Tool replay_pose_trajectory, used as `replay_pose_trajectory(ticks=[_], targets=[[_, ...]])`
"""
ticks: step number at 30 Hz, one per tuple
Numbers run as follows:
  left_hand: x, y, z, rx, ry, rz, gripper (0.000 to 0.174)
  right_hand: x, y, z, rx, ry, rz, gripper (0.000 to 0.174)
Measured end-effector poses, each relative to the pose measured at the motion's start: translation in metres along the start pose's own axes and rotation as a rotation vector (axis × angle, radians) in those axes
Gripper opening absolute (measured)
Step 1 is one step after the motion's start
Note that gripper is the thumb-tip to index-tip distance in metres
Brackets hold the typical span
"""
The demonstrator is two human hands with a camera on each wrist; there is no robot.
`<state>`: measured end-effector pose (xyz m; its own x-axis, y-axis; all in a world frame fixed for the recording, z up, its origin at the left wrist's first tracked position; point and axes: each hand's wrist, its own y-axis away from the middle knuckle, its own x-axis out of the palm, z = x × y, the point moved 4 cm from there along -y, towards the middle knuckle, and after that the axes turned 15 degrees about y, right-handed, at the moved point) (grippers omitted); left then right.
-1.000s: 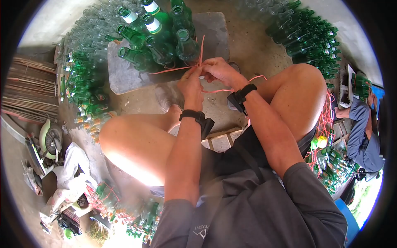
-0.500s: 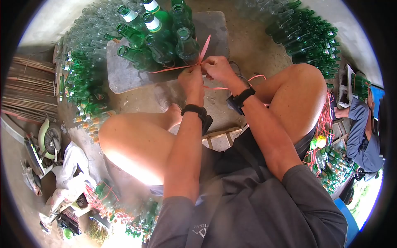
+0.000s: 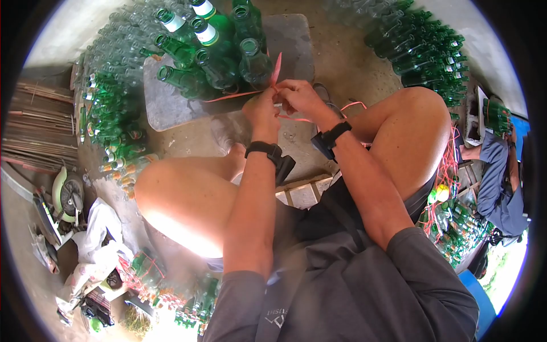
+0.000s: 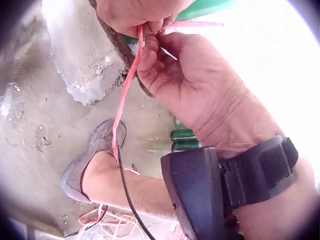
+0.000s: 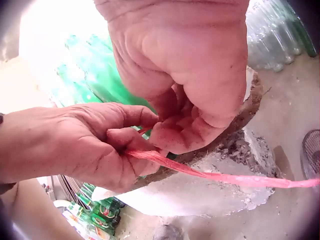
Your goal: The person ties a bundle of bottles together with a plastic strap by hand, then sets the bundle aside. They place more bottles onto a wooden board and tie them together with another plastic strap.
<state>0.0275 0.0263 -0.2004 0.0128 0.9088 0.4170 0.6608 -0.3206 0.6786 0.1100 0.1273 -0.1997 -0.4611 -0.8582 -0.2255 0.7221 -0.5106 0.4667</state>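
The left hand (image 3: 262, 112) and right hand (image 3: 300, 97) meet near twelve o'clock in the head view, each with a narrow grip pinching the pink string (image 3: 277, 65) just beside the green bottles (image 3: 219, 62). These stand at eleven o'clock of the hands on a concrete slab (image 3: 171, 108).

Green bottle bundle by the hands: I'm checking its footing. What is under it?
A grey stone slab lies under the bottle bundle, resting on the concrete floor. The bottle bases and the slab patch beneath them are hidden by the bottles themselves.
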Motion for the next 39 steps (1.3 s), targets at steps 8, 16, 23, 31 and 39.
replay_pose_trajectory(ticks=[8,16,23,31,39], targets=[[-0.006,-0.004,-0.003,-0.219,0.067,-0.056,0.020,-0.002,-0.002,-0.008,0.146,-0.278,0.173,0.026],[-0.009,-0.011,-0.001,-0.266,0.099,-0.032,0.020,0.000,-0.004,-0.009,0.171,-0.422,0.218,0.018],[-0.011,-0.014,-0.002,-0.287,0.063,0.011,0.020,-0.003,-0.007,-0.001,0.207,-0.358,0.213,0.015],[-0.012,-0.016,0.000,-0.325,0.093,0.105,0.022,0.001,-0.016,-0.007,0.180,-0.325,0.207,0.020],[-0.010,-0.013,0.003,-0.296,0.069,0.107,0.022,0.005,-0.004,-0.018,0.261,-0.364,0.077,0.023]])
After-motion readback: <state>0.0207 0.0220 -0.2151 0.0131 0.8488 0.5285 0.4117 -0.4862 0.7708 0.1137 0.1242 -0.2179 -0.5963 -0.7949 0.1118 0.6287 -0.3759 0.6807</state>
